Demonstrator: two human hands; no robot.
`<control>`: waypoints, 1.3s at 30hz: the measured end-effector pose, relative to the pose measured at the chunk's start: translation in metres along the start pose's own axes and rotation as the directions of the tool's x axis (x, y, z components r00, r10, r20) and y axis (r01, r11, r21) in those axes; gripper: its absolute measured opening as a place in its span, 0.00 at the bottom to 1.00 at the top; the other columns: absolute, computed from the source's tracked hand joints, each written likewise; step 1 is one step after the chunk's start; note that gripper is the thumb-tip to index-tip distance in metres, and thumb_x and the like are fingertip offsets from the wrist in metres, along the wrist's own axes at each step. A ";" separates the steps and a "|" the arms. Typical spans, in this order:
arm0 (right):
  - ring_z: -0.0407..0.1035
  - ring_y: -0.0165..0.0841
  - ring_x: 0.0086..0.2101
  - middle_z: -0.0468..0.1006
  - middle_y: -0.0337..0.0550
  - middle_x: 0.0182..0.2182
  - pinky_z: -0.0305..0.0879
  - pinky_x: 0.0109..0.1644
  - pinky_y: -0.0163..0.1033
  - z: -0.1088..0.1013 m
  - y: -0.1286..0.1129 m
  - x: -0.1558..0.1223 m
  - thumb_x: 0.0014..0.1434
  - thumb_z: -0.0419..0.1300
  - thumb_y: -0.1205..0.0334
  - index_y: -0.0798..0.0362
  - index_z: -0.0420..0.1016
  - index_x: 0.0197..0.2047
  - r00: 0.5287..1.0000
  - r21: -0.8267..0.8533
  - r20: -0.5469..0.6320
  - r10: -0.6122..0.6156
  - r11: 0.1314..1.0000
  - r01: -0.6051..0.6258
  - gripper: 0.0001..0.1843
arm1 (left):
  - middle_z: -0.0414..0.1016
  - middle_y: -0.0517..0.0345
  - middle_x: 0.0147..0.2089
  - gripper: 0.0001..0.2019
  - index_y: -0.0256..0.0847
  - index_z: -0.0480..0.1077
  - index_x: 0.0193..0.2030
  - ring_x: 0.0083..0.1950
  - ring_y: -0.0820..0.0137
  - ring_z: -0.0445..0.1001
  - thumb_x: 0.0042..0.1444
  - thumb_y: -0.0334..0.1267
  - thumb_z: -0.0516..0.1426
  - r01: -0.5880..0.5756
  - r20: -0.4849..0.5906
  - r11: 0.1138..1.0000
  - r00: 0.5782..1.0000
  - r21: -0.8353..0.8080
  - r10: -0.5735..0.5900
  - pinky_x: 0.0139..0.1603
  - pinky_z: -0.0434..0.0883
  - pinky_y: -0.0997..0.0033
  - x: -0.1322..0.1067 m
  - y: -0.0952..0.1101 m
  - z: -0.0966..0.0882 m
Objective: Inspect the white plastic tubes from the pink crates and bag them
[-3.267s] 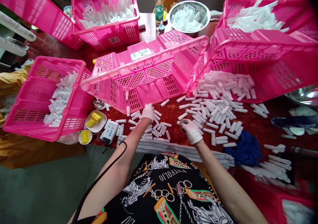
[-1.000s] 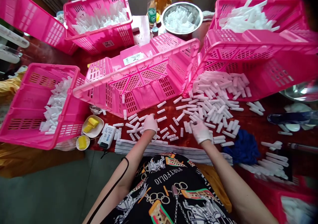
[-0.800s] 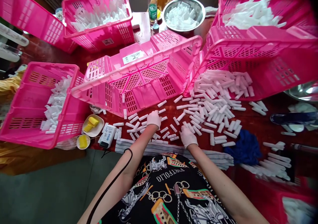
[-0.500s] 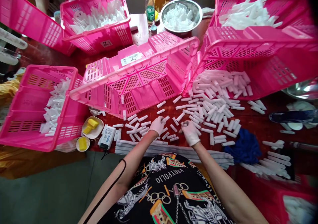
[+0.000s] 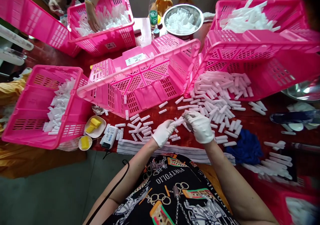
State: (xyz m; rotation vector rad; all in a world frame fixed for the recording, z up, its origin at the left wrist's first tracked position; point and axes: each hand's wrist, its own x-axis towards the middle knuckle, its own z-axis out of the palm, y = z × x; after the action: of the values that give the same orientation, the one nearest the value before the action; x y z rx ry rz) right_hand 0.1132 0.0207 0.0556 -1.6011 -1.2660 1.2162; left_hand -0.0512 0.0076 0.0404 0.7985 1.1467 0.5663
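Observation:
My gloved left hand [image 5: 163, 133] is closed in a pinch on one end of a small white tube [image 5: 179, 121]. The fingers of my gloved right hand [image 5: 200, 126] are closed at the tube's other end, just above the table. Under and left of my hands lie several loose white tubes [image 5: 136, 126], some with small dark print. A larger heap of white tubes [image 5: 217, 102] spreads right of my right hand and spills from a tipped pink crate [image 5: 250, 45]. A striped towel [image 5: 140, 149] lies along the table's front edge.
Another tipped pink crate [image 5: 140, 73] lies ahead. A pink crate [image 5: 25, 105] stands left, by yellow sponges [image 5: 95, 121] and a white device [image 5: 109, 135]. Behind are a metal bowl [image 5: 183, 20] and a bottle [image 5: 153, 13]. A co-worker's hand [image 5: 92, 17] reaches into a crate. A blue cloth [image 5: 247, 146] lies right.
My hands have come closer together and lifted, now meeting at one white tube; before, they were apart over the table. The co-worker's hand has come into the back left crate.

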 end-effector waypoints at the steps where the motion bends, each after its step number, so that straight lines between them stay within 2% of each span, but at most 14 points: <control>1: 0.71 0.36 0.36 0.77 0.46 0.32 0.71 0.39 0.40 -0.003 -0.004 -0.001 0.53 0.58 0.54 0.51 0.74 0.32 0.999 0.007 0.046 -0.021 1.000 0.021 0.09 | 0.55 0.68 0.21 0.18 0.36 0.66 0.39 0.20 0.81 0.51 0.52 0.51 0.57 0.010 0.034 0.999 0.999 -0.033 -0.009 0.20 0.52 0.79 -0.002 0.003 0.000; 4: 0.71 0.36 0.39 0.78 0.46 0.35 0.71 0.45 0.40 -0.012 -0.015 -0.003 0.52 0.59 0.59 0.52 0.76 0.33 0.986 0.034 0.158 -0.045 0.999 0.040 0.07 | 0.53 0.69 0.21 0.18 0.36 0.64 0.36 0.19 0.82 0.49 0.53 0.51 0.56 0.031 0.120 0.997 0.993 -0.077 -0.021 0.20 0.49 0.79 -0.011 0.014 0.000; 8: 0.73 0.33 0.38 0.79 0.44 0.36 0.71 0.44 0.38 -0.022 -0.029 -0.005 0.54 0.58 0.59 0.52 0.78 0.33 0.954 0.031 0.300 -0.017 0.999 0.008 0.08 | 0.63 0.62 0.26 0.18 0.34 0.68 0.37 0.24 0.80 0.57 0.51 0.50 0.59 -0.039 0.077 0.996 0.996 0.077 0.033 0.25 0.56 0.78 -0.021 0.028 0.000; 10: 0.73 0.33 0.39 0.79 0.44 0.37 0.70 0.46 0.38 -0.024 -0.036 -0.008 0.54 0.59 0.58 0.52 0.79 0.33 0.935 0.022 0.354 -0.022 1.000 0.015 0.09 | 0.64 0.61 0.27 0.19 0.34 0.69 0.37 0.25 0.79 0.57 0.49 0.51 0.60 -0.056 0.081 0.994 0.996 0.095 0.048 0.25 0.56 0.77 -0.023 0.030 0.000; 12: 0.73 0.34 0.42 0.79 0.45 0.39 0.70 0.49 0.39 -0.024 -0.044 -0.012 0.54 0.59 0.58 0.52 0.79 0.35 0.926 0.020 0.376 -0.044 0.999 0.039 0.10 | 0.59 0.64 0.24 0.21 0.35 0.67 0.37 0.23 0.80 0.53 0.49 0.55 0.59 -0.010 0.164 1.000 0.986 0.004 0.009 0.23 0.52 0.78 -0.024 0.028 -0.003; 15: 0.72 0.35 0.44 0.79 0.46 0.42 0.70 0.50 0.40 -0.024 -0.052 -0.016 0.56 0.58 0.57 0.52 0.79 0.39 0.917 0.036 0.394 -0.063 0.998 0.054 0.12 | 0.48 0.69 0.22 0.24 0.37 0.64 0.35 0.20 0.82 0.44 0.49 0.59 0.57 0.121 0.359 0.981 0.931 -0.153 -0.059 0.20 0.46 0.78 -0.025 0.026 -0.008; 17: 0.73 0.34 0.42 0.79 0.45 0.43 0.71 0.46 0.39 -0.024 -0.050 -0.014 0.55 0.58 0.56 0.51 0.79 0.41 0.897 0.018 0.437 -0.057 0.998 0.055 0.14 | 0.50 0.69 0.22 0.23 0.38 0.64 0.35 0.20 0.82 0.46 0.50 0.58 0.56 0.097 0.407 0.991 0.912 -0.087 -0.054 0.21 0.48 0.78 -0.027 0.029 -0.010; 19: 0.73 0.34 0.39 0.80 0.44 0.40 0.71 0.42 0.38 -0.025 -0.040 -0.009 0.52 0.61 0.55 0.51 0.79 0.41 0.877 -0.025 0.480 -0.029 0.999 0.047 0.15 | 0.59 0.64 0.24 0.18 0.37 0.68 0.35 0.23 0.79 0.55 0.52 0.53 0.57 -0.062 0.375 0.991 0.927 0.116 0.014 0.23 0.54 0.77 -0.030 0.036 -0.009; 21: 0.73 0.34 0.34 0.80 0.44 0.34 0.70 0.37 0.37 -0.024 -0.028 -0.003 0.51 0.61 0.54 0.53 0.79 0.41 0.885 -0.041 0.466 0.016 0.999 0.004 0.16 | 0.67 0.61 0.28 0.13 0.37 0.71 0.36 0.28 0.76 0.62 0.54 0.46 0.57 -0.205 0.307 0.920 0.946 0.334 0.100 0.29 0.60 0.77 -0.033 0.042 -0.005; 24: 0.70 0.31 0.27 0.77 0.43 0.26 0.66 0.29 0.35 -0.018 -0.016 0.000 0.58 0.52 0.51 0.57 0.74 0.48 0.947 0.004 0.304 0.101 0.994 -0.107 0.22 | 0.69 0.61 0.28 0.11 0.38 0.72 0.39 0.28 0.75 0.63 0.57 0.43 0.54 -0.228 0.150 0.834 0.973 0.502 0.176 0.30 0.61 0.76 -0.036 0.041 0.005; 26: 0.66 0.29 0.24 0.74 0.40 0.23 0.63 0.27 0.34 -0.014 -0.017 -0.002 0.59 0.51 0.51 0.59 0.70 0.51 0.961 0.048 0.231 0.150 0.985 -0.165 0.24 | 0.70 0.60 0.29 0.12 0.37 0.72 0.40 0.28 0.75 0.64 0.58 0.43 0.53 -0.221 0.072 0.816 0.974 0.535 0.216 0.29 0.62 0.75 -0.037 0.035 0.009; 32: 0.59 0.25 0.21 0.72 0.37 0.25 0.56 0.24 0.32 -0.002 -0.035 -0.004 0.57 0.54 0.46 0.56 0.66 0.52 0.933 0.158 0.285 0.217 0.950 -0.270 0.26 | 0.72 0.60 0.30 0.10 0.37 0.71 0.40 0.29 0.76 0.65 0.57 0.40 0.54 -0.217 0.023 0.834 0.971 0.507 0.238 0.31 0.64 0.76 -0.031 0.019 0.019; 36: 0.53 0.23 0.19 0.70 0.38 0.25 0.51 0.22 0.32 -0.001 -0.037 0.002 0.55 0.49 0.34 0.54 0.69 0.41 0.944 0.142 0.185 0.275 0.942 -0.303 0.30 | 0.67 0.63 0.27 0.13 0.36 0.69 0.39 0.25 0.79 0.60 0.57 0.44 0.53 -0.151 -0.050 0.906 0.982 0.396 0.185 0.27 0.60 0.77 -0.028 0.011 0.025; 39: 0.56 0.24 0.20 0.69 0.38 0.26 0.54 0.24 0.33 -0.008 -0.034 0.005 0.55 0.47 0.32 0.54 0.69 0.38 0.974 0.118 0.052 0.219 0.967 -0.224 0.31 | 0.64 0.64 0.26 0.15 0.36 0.68 0.40 0.23 0.80 0.58 0.58 0.48 0.53 -0.090 -0.099 0.981 0.989 0.170 0.108 0.24 0.59 0.79 -0.027 0.008 0.026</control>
State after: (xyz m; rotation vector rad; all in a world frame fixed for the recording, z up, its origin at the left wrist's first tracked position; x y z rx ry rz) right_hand 0.1118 0.0333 0.0888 -1.6684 -1.0336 1.4402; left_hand -0.0353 -0.0150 0.0676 0.9820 1.2705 0.6088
